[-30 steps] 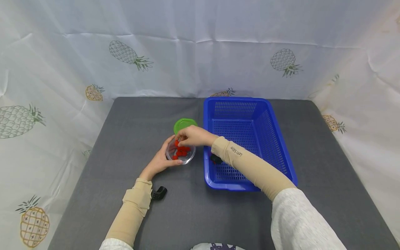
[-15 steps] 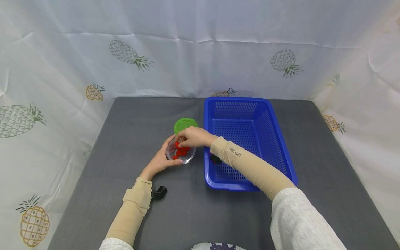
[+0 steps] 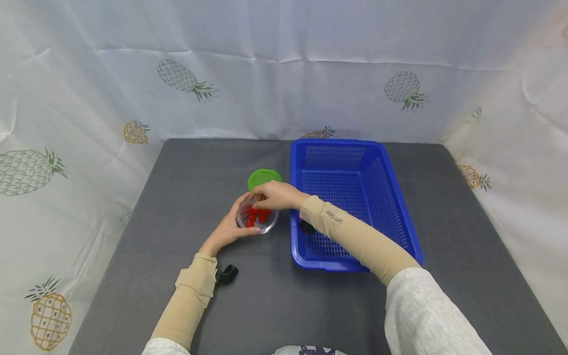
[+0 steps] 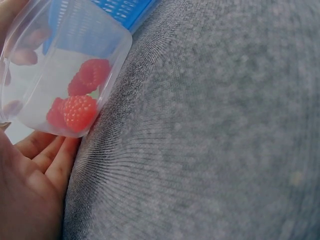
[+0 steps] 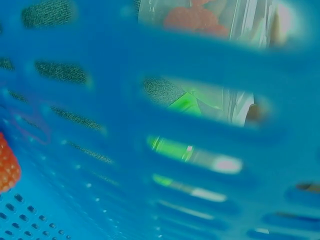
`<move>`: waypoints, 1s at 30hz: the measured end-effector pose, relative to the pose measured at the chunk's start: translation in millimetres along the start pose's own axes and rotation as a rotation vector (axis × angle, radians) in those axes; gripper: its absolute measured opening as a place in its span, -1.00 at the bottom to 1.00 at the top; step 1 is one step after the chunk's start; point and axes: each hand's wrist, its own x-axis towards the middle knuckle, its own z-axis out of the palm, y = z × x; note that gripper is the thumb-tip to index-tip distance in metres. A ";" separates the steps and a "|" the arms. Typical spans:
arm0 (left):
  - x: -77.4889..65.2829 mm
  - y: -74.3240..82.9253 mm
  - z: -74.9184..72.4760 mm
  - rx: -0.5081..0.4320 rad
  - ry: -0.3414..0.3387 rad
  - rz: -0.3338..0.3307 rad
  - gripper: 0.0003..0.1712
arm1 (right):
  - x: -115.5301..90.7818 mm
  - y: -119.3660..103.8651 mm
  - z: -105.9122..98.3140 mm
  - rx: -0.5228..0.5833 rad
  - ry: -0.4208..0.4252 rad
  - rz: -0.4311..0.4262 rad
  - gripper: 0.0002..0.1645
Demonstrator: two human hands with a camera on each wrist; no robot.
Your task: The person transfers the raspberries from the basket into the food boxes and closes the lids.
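In the head view my left hand (image 3: 228, 229) grips a round clear plastic container (image 3: 271, 224), thumb on the near side and fingers on the far side. Red raspberries (image 3: 263, 217) lie inside; the left wrist view shows raspberries (image 4: 80, 112) piled at the container's bottom. My right hand (image 3: 277, 195) comes in over the blue basket's left wall, fingers bent down into the container. Fingers (image 4: 25, 56) show through the clear wall. I cannot tell whether the right fingertips pinch a raspberry. Behind the container lies a green lid (image 3: 265, 175), partly hidden by the right hand.
A blue plastic basket (image 3: 401, 197) stands right of the container, beneath my right forearm. A raspberry (image 5: 7, 165) sits inside it at the right wrist view's left edge. A black wrist mount (image 3: 227, 274) juts from my left sleeve over the grey tabletop (image 3: 177, 197).
The raspberries in the container have shifted slightly under my right fingers. Both hands, the container, lid and basket stay almost in place.
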 end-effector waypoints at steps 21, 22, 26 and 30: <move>6.1 -19.6 2.6 0.031 0.016 -0.031 0.14 | -15.7 9.8 -13.5 0.328 0.136 -0.096 -0.68; 6.2 -19.5 2.6 0.034 0.017 -0.035 0.14 | -18.3 11.0 -14.6 0.348 0.148 -0.090 -0.68; 4.0 -10.1 2.2 0.019 0.008 -0.032 0.13 | -31.1 17.3 -18.7 0.445 0.191 -0.064 -0.69; -3.0 8.1 1.5 0.011 0.000 -0.011 0.11 | -45.2 26.1 -22.4 0.535 0.236 -0.054 -0.72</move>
